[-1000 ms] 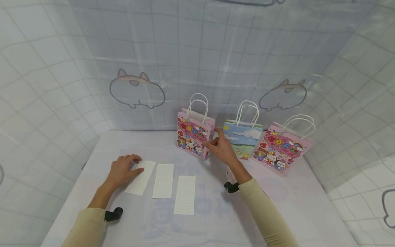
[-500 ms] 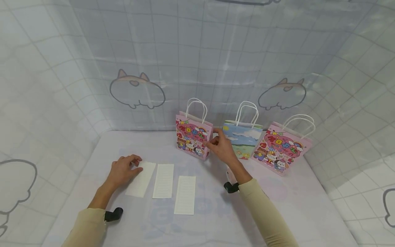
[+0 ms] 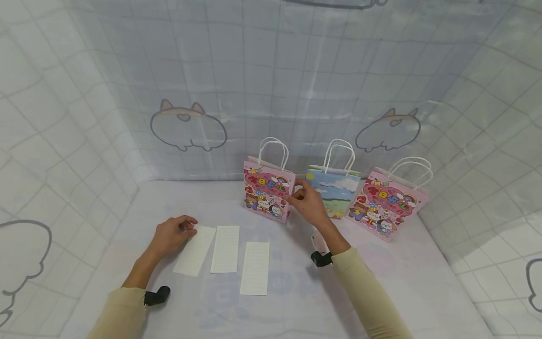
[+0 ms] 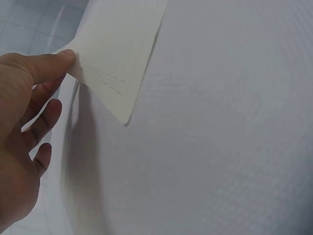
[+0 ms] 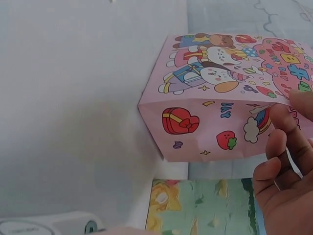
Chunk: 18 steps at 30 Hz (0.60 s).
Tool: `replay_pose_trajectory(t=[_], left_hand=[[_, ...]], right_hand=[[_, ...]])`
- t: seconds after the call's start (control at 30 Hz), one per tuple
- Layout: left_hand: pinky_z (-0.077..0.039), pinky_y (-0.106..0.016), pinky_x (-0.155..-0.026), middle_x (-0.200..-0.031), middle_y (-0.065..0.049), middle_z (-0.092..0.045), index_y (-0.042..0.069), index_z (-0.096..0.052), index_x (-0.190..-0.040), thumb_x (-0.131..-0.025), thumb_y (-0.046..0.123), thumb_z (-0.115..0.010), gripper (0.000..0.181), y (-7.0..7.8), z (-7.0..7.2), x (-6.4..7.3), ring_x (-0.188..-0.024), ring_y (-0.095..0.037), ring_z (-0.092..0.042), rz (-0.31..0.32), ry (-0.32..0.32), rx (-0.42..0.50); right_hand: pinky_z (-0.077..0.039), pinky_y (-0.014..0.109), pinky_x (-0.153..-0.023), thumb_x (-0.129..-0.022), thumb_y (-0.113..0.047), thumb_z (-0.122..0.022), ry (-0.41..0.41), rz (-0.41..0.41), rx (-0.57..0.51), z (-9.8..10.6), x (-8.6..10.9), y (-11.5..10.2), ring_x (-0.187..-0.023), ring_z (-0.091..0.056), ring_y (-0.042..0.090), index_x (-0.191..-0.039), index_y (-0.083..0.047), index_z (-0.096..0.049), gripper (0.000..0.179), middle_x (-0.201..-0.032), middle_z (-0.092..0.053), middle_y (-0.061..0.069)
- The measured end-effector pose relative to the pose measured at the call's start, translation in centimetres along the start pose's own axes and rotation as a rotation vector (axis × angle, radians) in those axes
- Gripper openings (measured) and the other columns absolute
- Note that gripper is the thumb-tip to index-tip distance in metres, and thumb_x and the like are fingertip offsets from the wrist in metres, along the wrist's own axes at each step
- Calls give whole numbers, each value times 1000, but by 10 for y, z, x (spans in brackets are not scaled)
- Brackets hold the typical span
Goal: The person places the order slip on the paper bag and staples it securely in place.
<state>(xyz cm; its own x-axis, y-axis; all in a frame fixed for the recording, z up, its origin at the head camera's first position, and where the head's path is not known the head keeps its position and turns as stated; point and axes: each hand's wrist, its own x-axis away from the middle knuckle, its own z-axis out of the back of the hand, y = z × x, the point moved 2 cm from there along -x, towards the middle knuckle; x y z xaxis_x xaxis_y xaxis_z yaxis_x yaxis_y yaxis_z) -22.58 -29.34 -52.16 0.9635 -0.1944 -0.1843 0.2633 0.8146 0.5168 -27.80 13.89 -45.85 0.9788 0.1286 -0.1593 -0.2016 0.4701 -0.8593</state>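
My left hand [image 3: 171, 235] pinches the far end of the leftmost cream slip of paper [image 3: 195, 256]. In the left wrist view its thumb lies on top of the slip [image 4: 120, 44], and that end lifts off the table. At the back, my right hand [image 3: 310, 205] pinches the right side edge of a pink paper gift bag [image 3: 267, 193] with cartoon animals and white handles. The bag stands upright; the right wrist view shows the thumb on its front and fingers at its side panel [image 5: 195, 129].
Two more cream slips [image 3: 225, 249] [image 3: 255, 268] lie flat on the white table [image 3: 296, 310]. A blue-and-green gift bag [image 3: 336, 188] stands behind my right hand, and another pink gift bag [image 3: 385, 202] stands at the right. A grid-patterned curtain [image 3: 275, 84] hangs behind.
The held pink bag has swivelled and settled slightly lower, its front now facing me more squarely. My left hand and its slip have shifted slightly towards me and to the right.
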Motion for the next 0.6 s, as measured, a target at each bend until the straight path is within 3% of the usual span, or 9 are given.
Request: replay_pose_trajectory(t=[0.23,0.5,0.6], left_hand=[[-47,-37,-74,-88,1,-70,13,-73,-99,-92,21,-75,11,1,0,-1,-86,-21,-62,46,-19,29],[-47,-34,-70,-91,-1,-70,13,-72,-101,-93,23,-74,13,5,2,-5,-86,-20,-61,54,-30,62],[-47,-34,-70,-92,-1,-70,13,-72,-102,-94,23,-73,13,8,4,-6,-88,-20,-60,45,-31,60]], right_hand=[[-51,35,-60,-93,-35,-73,-16,0,-5,8,4,2,-74,-67,34,-137,-14,-51,53,-80,-71,0],[-49,37,-61,-93,-33,-72,-26,8,14,15,9,3,-68,-66,21,-135,-10,-51,52,-76,-70,1],[-49,37,-62,-94,-30,-72,-29,10,9,17,11,4,-71,-68,27,-134,-8,-53,50,-77,-70,1]])
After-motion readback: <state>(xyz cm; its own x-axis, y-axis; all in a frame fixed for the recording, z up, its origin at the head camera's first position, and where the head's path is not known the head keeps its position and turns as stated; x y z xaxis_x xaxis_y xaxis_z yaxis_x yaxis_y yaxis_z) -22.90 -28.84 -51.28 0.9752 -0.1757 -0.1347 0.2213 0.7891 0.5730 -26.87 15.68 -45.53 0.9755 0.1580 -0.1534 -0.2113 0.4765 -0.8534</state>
